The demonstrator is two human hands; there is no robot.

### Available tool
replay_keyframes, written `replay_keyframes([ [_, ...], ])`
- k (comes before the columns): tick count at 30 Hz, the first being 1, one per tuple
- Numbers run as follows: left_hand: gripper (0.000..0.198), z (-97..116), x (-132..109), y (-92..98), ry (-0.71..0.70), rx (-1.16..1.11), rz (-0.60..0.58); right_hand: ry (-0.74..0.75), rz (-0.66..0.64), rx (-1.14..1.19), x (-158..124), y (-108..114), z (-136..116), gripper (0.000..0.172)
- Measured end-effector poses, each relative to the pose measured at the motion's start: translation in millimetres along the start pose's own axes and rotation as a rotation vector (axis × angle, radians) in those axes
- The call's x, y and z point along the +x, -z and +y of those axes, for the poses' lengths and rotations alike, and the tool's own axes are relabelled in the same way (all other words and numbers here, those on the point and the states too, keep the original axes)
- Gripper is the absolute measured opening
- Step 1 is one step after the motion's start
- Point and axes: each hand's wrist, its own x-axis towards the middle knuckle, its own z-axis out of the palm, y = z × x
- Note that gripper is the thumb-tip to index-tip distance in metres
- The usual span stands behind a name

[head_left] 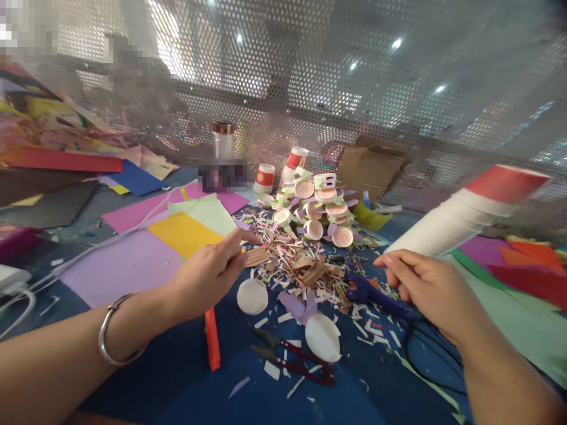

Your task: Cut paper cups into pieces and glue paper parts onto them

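My left hand (217, 265), with a silver bangle at the wrist, hovers over the left edge of a heap of paper scraps (292, 254). Its index finger is stretched out and its thumb lies apart, close to a corrugated cardboard piece (257, 257). To the right of the heap, my right hand (425, 289) has its fingers curled and thumb pressed to the index finger; anything pinched there cannot be made out. A blue glue gun (365, 289) lies beside that hand. Between the hands are white paper discs (252, 296), purple paper strips (292, 304) and dark red thread snips (301, 363).
Cut cup pieces (313, 229) are piled behind the scraps. A long stack of paper cups (447, 221) leans at right. Coloured sheets (128, 260) lie at left, an orange-red stick-like tool (212, 345) in front. A cardboard box (374, 168) and bottle (222, 141) stand behind.
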Motion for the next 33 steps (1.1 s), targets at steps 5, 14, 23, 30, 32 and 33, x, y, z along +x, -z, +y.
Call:
replay_keyframes([
  [5, 0.030, -5, 2, -4.0, -0.022, -0.072, 0.063, 0.003, -0.008, -0.037, 1, 3, 0, 0.033],
  [14, 0.017, -9, 7, -6.8, -0.050, -0.070, 0.059, 0.021, -0.179, -0.183, -1, 11, 13, 0.033],
  [23, 0.021, -6, 9, -5.4, 0.000, 0.006, 0.062, 0.127, -0.223, -0.317, -7, 7, 19, 0.026],
  [30, 0.016, 0, 7, -7.9, -0.049, 0.022, 0.073, 0.131, -0.227, -0.415, -8, 5, 13, 0.015],
  [32, 0.015, 0, 7, -7.8, -0.058, 0.029, 0.081, 0.142, -0.224, -0.430, -8, 6, 13, 0.014],
  [33, 0.015, -1, 7, -7.7, -0.058, 0.039, 0.086, 0.148, -0.219, -0.435, -8, 6, 13, 0.014],
])
